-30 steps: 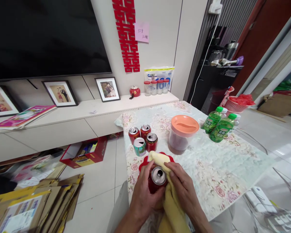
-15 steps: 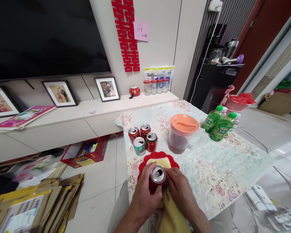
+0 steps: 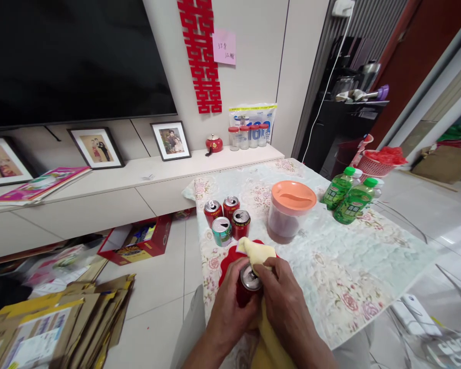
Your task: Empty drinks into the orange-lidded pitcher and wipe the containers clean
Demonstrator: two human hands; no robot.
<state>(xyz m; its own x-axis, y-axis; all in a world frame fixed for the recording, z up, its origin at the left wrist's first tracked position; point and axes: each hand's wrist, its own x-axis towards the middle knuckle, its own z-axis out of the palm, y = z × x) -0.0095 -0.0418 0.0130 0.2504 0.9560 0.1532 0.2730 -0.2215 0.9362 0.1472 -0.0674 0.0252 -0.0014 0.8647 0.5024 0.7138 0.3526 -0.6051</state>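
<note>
My left hand (image 3: 230,302) is wrapped round a dark red drink can (image 3: 249,279), upright with its opened top facing me. My right hand (image 3: 286,292) pinches a pale yellow cloth (image 3: 263,252) against the can's right rim, the rest of the cloth hanging down below. Beneath both hands lies a red scalloped plate (image 3: 227,260), mostly covered. Just beyond stand several opened cans in a cluster, among them a green can (image 3: 222,231) and a red can (image 3: 241,225).
A clear tub with an orange lid (image 3: 293,196) stands right of the cans on the flowered tablecloth (image 3: 330,261). Green-capped bottles (image 3: 351,202) are farther right. A white cabinet (image 3: 169,179) runs behind the table. Flattened cardboard (image 3: 80,318) lies on the floor at left.
My right hand has moved the cloth up from the can's side to the rim of its top. A corner of the cloth now rises above the can. My left hand keeps its hold.
</note>
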